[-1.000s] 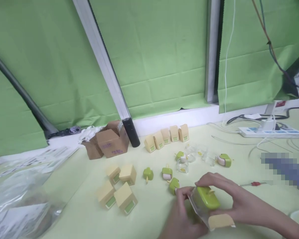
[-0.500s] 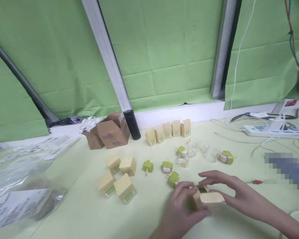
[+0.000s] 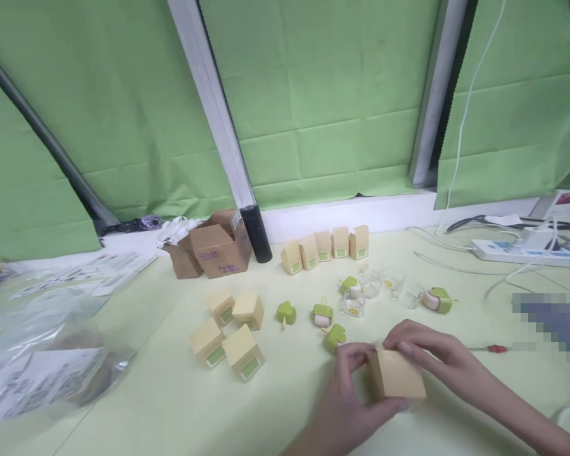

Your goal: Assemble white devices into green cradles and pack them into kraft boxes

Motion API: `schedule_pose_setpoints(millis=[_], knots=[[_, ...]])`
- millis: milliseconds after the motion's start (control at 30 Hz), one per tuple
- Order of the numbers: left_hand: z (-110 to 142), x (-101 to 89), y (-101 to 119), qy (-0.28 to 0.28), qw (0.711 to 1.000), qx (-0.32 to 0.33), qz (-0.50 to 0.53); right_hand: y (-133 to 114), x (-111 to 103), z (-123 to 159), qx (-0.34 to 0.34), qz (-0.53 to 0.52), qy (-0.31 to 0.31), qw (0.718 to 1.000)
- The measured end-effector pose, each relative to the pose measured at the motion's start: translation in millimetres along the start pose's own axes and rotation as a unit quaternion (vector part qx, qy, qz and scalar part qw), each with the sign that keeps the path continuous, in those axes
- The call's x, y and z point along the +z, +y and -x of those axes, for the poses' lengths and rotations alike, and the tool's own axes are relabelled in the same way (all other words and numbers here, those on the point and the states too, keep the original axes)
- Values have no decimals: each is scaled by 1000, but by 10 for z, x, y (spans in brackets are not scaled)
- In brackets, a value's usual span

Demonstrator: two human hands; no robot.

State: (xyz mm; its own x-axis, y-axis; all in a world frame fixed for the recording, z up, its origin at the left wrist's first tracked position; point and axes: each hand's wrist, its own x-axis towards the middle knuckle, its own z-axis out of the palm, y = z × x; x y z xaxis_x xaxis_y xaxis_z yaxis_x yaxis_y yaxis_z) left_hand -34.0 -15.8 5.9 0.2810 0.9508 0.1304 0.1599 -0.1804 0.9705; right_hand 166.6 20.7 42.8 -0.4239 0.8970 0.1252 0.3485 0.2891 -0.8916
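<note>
Green cloth hangs in panels behind a pale yellow-green surface, with a white ledge running between them. Near the front of the surface, right of centre in the view, is a tan carton. Both hands have it in their grip: the left hand grasps its left side, thumb along the near edge, and the right hand has its fingers at the top far edge. Whether the carton touches the surface, I cannot tell. Just beyond the left hand are small green-topped pieces, some with pale pink parts, and beside these, clear containers with yellow marks. Four small boxes with green labels sit together to the left; five upright packets form a row near the ledge. Further left are a black cylinder, an open cardboard box and a clear plastic bag holding printed paper. A white power strip lies at the far right among cables.
</note>
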Motion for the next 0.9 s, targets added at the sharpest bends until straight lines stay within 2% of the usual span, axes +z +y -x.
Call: schedule_pose_setpoints(millis=[100,333,467,567,633,700,733,800,900], knots=[[8,17,-14,0,999,-13,36,30,54,-58,6,-5,-11,1000],[-12,-20,-2,-11,999,12,-33,77,167,-77,56,-42,24,997],[-37,18,-10,-12,991,80,-106,79,214,-88,54,-31,22,998],[-22,-25,4,29,985,106,-132,139,211,-82,49,-40,48,997],[58,-205,87,96,979,121,-134,243,193,-69,52,-67,75,994],[222,-539,253,194,957,147,-159,371,170,-56,54,-83,109,989],[331,-753,359,268,935,143,-185,423,158,-55,51,-78,119,988],[572,-1230,574,415,871,113,-237,456,134,-87,23,-40,118,992],[874,-1911,751,568,787,33,-238,268,124,-315,-62,63,67,994]])
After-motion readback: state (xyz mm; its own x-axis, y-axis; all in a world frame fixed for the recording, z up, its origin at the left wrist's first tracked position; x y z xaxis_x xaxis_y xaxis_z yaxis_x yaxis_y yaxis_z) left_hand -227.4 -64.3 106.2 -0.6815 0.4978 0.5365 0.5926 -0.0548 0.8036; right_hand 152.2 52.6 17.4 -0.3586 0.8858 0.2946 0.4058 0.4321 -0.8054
